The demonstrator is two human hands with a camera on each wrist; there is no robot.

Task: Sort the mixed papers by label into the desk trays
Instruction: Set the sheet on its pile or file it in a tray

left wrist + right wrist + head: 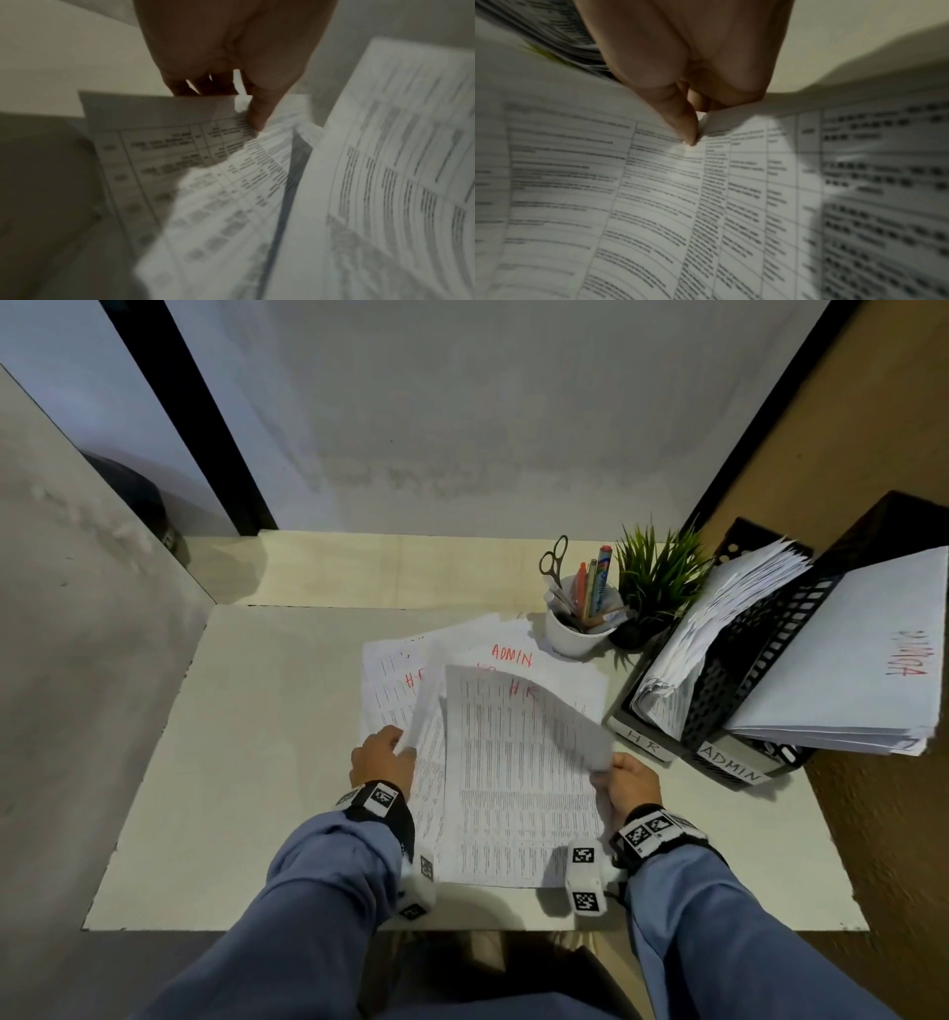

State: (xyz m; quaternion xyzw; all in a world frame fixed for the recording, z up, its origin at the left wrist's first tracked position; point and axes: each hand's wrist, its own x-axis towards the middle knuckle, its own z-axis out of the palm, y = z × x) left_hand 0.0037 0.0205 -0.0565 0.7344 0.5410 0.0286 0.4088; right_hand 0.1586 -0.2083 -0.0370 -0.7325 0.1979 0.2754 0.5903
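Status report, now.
Right hand pinches HR sheet. Left hand pinches another sheet. HR tray clear to right.

Both hands: left hand, right hand, pinch HR sheet.

An office cubicle: labelled trays holding papers are sitting on the surface beside a pen cup.
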